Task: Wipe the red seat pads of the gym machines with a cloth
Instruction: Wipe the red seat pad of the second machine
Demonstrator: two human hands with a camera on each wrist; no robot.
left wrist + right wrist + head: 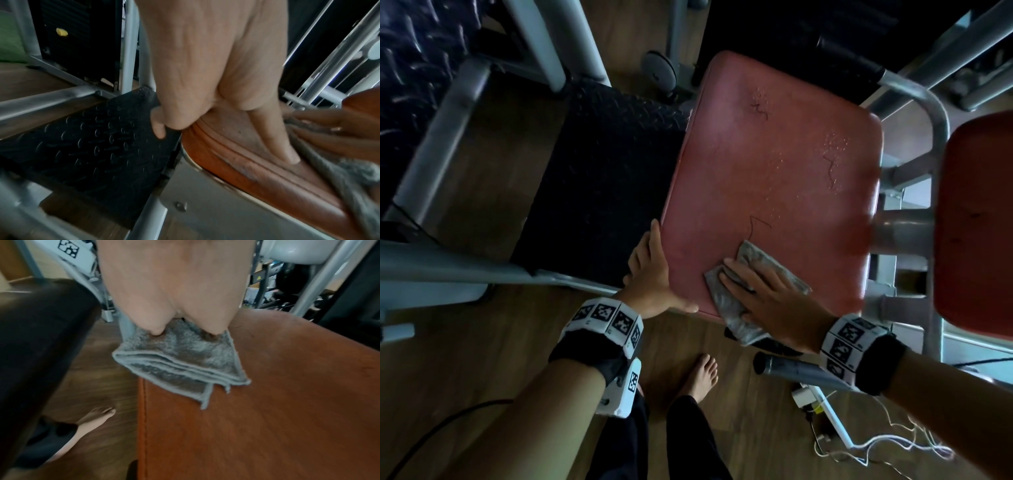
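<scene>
Her right hand (767, 298) presses a folded grey cloth (753, 291) flat-fingered on the seat pad's (774, 164) near edge, left hand (654, 277) gripping its near-left corner; mid-wipe, I'd say, the spotted far end next.

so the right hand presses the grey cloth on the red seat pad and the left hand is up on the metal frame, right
Not quite. The left hand grips the near corner of the red seat pad, not the frame; the head view shows it. The right hand does press the grey cloth on the pad.
</scene>
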